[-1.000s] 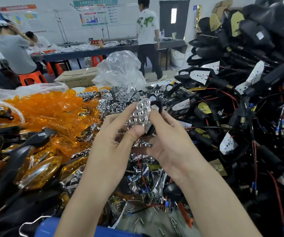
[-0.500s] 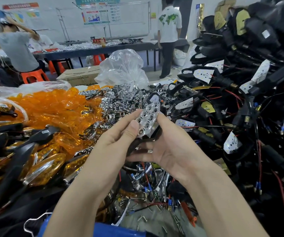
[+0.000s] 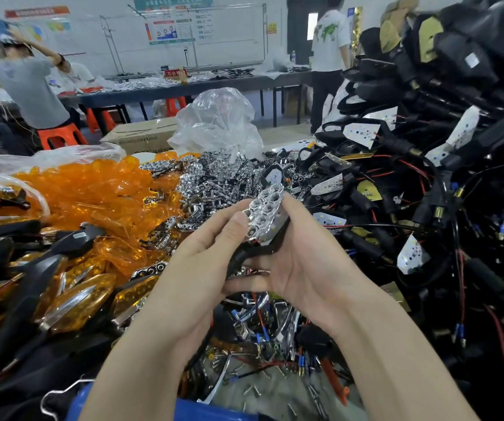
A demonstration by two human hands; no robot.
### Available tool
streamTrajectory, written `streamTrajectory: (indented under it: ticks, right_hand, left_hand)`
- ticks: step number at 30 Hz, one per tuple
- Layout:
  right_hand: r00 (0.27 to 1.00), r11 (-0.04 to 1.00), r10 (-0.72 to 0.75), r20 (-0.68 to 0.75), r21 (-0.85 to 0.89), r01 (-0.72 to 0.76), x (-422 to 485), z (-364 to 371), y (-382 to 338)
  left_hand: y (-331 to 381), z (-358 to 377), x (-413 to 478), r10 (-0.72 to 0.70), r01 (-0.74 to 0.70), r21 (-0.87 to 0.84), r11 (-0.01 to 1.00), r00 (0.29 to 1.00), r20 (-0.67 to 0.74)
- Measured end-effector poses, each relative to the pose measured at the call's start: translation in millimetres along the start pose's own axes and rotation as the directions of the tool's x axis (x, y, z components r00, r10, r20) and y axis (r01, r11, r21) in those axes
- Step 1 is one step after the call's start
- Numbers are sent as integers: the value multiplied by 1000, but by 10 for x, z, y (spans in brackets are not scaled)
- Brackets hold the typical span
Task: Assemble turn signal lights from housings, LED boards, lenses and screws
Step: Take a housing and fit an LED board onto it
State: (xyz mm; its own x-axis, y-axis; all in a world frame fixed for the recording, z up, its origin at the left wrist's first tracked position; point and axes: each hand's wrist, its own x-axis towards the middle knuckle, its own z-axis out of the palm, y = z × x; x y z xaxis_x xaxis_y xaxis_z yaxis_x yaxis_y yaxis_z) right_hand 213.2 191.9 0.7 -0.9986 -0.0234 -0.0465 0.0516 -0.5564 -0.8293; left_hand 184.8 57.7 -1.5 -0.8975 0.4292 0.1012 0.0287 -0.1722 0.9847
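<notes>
Housing heap (image 3: pixel 427 165), black with red and black wires, fills the right side; orange lens heap (image 3: pixel 92 196) lies left; silvery reflector mound (image 3: pixel 214 177) sits between them. Right hand (image 3: pixel 305 265) cups one black housing (image 3: pixel 260 252) at centre, fingers curled behind it. Left hand (image 3: pixel 202 268) pinches a chrome reflector (image 3: pixel 264 212), thumb on its face; reflector lies against the housing's upper part. Loose screws (image 3: pixel 255 390) lie on the bench (image 3: pixel 278 401) below.
</notes>
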Motion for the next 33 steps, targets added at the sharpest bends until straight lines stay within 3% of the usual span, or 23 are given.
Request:
streamTrajectory:
  ticks: [13,23,33]
  right_hand:
    - [999,999,19,29,-37,-18,47,-67,38]
    - [998,998,-55,9,-17,55,56,-116,57]
    - [1000,999,-27,-7,-26,27,129,-145,118]
  left_hand:
    - [26,-16,6,-57,54,-122,991,998,-17]
    - [-11,7,18,-8,6,-52,999,1000,-26]
    - [-39,-13,38,29,-28,21,999,999,-37]
